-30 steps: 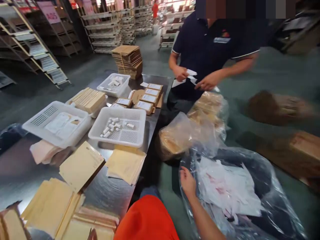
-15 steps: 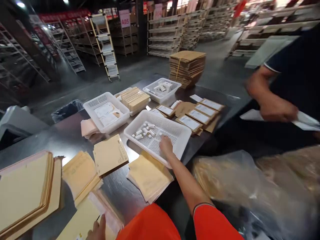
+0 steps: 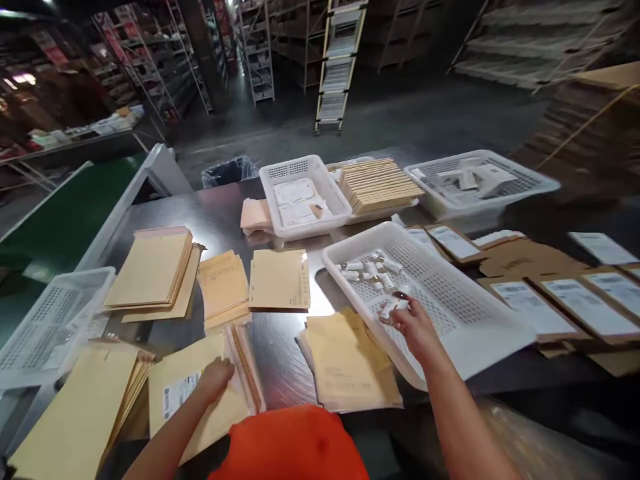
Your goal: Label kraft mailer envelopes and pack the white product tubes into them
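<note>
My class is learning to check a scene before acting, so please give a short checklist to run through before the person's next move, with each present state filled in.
1. Left hand resting on the labelled envelope: ok.
2. Shipping label facing up: ok, though the forearm is close beside it.
3. Label text readable from this view: not ok, too small and blurred.
4. Right hand reaching into the white basket with the small white items: ok, fingers at one item.
5. Firm grip on that item: cannot tell.
6. Envelope's mouth open: cannot tell.
</note>
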A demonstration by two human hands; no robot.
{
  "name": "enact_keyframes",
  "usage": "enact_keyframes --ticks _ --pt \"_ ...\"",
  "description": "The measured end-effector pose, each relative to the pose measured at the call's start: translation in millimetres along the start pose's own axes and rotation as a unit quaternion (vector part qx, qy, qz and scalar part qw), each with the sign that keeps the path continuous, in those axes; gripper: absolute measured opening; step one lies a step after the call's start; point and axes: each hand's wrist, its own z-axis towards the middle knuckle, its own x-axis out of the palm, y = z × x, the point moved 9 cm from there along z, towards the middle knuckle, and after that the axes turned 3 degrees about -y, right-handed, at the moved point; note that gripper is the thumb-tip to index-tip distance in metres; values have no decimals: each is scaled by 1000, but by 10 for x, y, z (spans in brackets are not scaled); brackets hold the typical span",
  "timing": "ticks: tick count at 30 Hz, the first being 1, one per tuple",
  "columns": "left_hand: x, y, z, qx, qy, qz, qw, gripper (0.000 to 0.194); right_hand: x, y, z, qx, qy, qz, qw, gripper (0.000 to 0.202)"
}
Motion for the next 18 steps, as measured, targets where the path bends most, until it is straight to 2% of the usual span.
enact_keyframes --ticks 2,4,6,8,9,11,13,16,18 --pt "-25 -18 -32 26 -3 -4 1000 33 807 15 -711 56 178 107 977 54" --pt "-85 -70 -89 58 -18 -8 998 36 1724 -71 -1614 136 368 132 910 48" --pt "-166 -124 -178 86 -37 -14 995 37 2444 -222 -2287 150 456 80 874 45" --pt "-245 -148 -292 107 -54 -19 993 35 2892 -408 -2530 85 442 -51 891 39" --pt "-282 -147 -355 117 -63 -22 991 33 3022 -473 -2556 45 421 -113 899 40" --pt "-375 -128 -489 140 -97 -38 985 30 3141 -522 -2561 -11 384 -197 902 46" --pt "-513 -76 -646 167 -159 -62 971 27 3183 -449 -2649 -41 397 -217 891 52" --pt "-771 157 -995 184 -292 -77 935 24 3156 -50 -2874 -109 444 -153 876 54" --pt "-945 449 -1335 168 -391 -69 902 22 2952 257 -2814 -158 403 -81 898 48"
